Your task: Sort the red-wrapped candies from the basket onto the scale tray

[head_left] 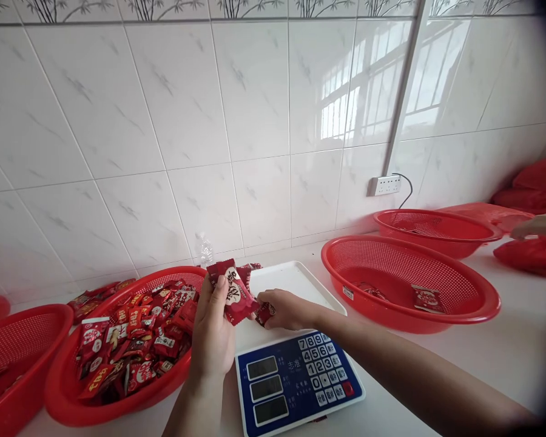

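Observation:
My left hand (213, 331) is raised over the scale's left edge, fingers closed on a few red candy packets (231, 292) fanned upward. My right hand (284, 308) rests on the white weighing pan (295, 280) of the scale, pinching a small red packet (264, 314) just below the bunch. The scale's blue keypad panel (298, 382) with three dark displays faces me. To the left stands a red basket (68, 388) heaped with several red wrapped candies (136, 340).
A big red perforated basket (477, 309) at right holds two packets (426, 298). Behind it is another red basket (437, 233). Another person's hand (537, 227) rests among red bags at the far right. A further red basket (9, 358) sits far left. A wall socket (384, 185) hangs above.

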Motion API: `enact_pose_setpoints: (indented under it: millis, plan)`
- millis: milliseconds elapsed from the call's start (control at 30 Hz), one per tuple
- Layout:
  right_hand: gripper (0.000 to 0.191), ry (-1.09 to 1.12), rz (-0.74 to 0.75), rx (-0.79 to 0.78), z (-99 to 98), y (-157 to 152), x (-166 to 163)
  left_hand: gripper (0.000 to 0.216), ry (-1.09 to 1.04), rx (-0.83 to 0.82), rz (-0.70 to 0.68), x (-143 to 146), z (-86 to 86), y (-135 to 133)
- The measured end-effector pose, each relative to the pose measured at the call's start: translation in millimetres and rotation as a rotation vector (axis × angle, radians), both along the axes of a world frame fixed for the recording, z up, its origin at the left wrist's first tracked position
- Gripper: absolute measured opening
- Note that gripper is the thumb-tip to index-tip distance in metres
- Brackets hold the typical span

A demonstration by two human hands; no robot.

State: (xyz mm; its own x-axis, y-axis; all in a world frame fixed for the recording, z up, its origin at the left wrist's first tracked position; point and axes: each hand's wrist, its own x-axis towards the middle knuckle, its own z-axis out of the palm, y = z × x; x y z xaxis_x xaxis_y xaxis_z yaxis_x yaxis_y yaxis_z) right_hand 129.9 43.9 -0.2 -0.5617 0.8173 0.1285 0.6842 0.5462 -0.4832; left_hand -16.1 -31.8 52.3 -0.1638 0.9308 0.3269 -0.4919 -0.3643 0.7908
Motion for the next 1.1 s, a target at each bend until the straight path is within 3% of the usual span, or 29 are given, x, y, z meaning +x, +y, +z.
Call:
enact_pose_setpoints:
  millis: [167, 300, 400, 533, 733, 900, 967, 1100]
  plan:
    - [0.015, 0.091, -0.157, 0.161, 2.9, -6.8, 25.4, 0.028, 0.215, 0.05, 0.026, -2.7, -13.8, 12.8]
    - [0.008, 0.124, -0.424, 0.306, 12.8, -1.8, 81.0, 0.021, 0.573, 0.085, 0.034, -1.7, -30.4, 28.5]
    - [0.01, 0.082, -0.648, 0.373, 9.8, 4.4, 123.5, 0.018, 0.87, 0.095, 0.039, -0.2, -43.8, 40.0]
    - [0.015, -0.004, -0.788, 0.383, -6.9, 7.8, 160.9, 0.048, 1.199, 0.03, 0.08, -3.0, -59.2, 51.0]
    - [0.029, -0.093, -0.818, 0.386, -20.4, 6.9, 178.3, 0.069, 1.55, 0.0, 0.048, -13.6, -61.2, 52.9]
    - [0.036, -0.092, -0.819, 0.472, -25.7, 4.0, 164.0, 0.071, 1.676, -0.052, 0.03, -16.7, -58.9, 52.8]
    - [0.034, -0.04, -0.728, 0.524, -31.5, -1.2, 146.7, 0.071, 1.734, -0.054, -0.075, -16.2, -61.7, 53.8]
    - [0.027, 0.095, -0.393, 0.602, -46.3, -21.8, 94.8, 0.076, 1.779, -0.043, -0.196, -14.8, -67.5, 56.6]
